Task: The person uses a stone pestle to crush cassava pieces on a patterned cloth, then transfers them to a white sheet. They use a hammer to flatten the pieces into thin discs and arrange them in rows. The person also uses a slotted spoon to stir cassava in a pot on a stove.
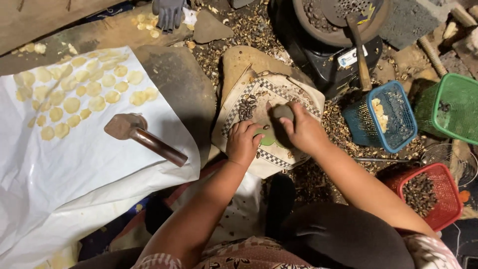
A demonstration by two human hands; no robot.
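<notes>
My right hand (302, 130) grips a small grey stone (284, 111) over a patterned cloth (294, 99) laid on a flat rock. My left hand (242, 142) rests on the cloth beside it, fingertips touching a green flattened piece (267, 138) under the stone. A small heap of dark seeds (246, 107) lies on the cloth just above my left hand.
A white sheet (74, 164) at left carries several flattened yellow discs (72, 104) and a mallet (144, 137). Blue (386, 117), green (450, 107) and red (430, 192) baskets stand at right. A dark round pan (328, 20) sits above. Husks litter the ground.
</notes>
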